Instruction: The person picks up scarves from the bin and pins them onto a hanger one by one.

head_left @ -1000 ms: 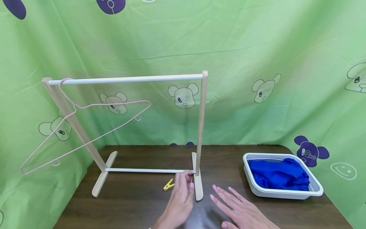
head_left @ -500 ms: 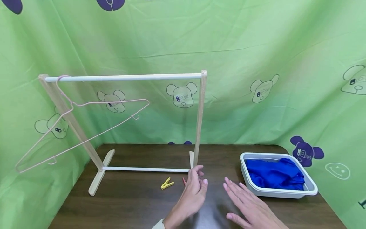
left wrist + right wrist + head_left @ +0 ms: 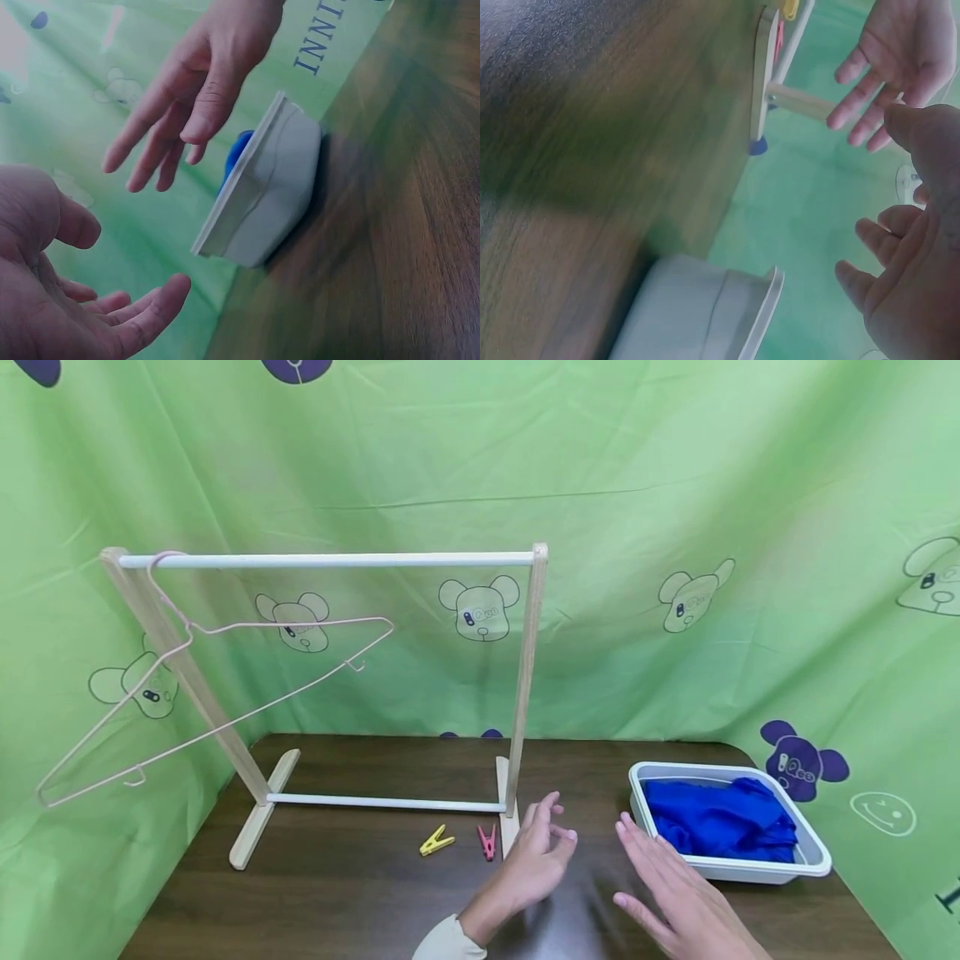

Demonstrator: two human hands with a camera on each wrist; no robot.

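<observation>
Nothing in hand, blue cloth (image 3: 720, 814) in a white tub (image 3: 738, 867) nearby.
Head view: the left hand (image 3: 536, 853) and right hand (image 3: 682, 893) are relaxed and empty; a careless sweep of the left could knock the red clothespin (image 3: 487, 843) beside it, while the tub lies just beside the right. Left wrist view: tub beyond the left fingers, untouched. Right wrist view: tub apart from the right fingers.

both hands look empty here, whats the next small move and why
Probably move the empty right hand to the crumpled blue cloth in the white rectangular plastic tub: it is the hand nearer the tub, and the thin pink hanger on the round white rail has nothing on it.
</observation>
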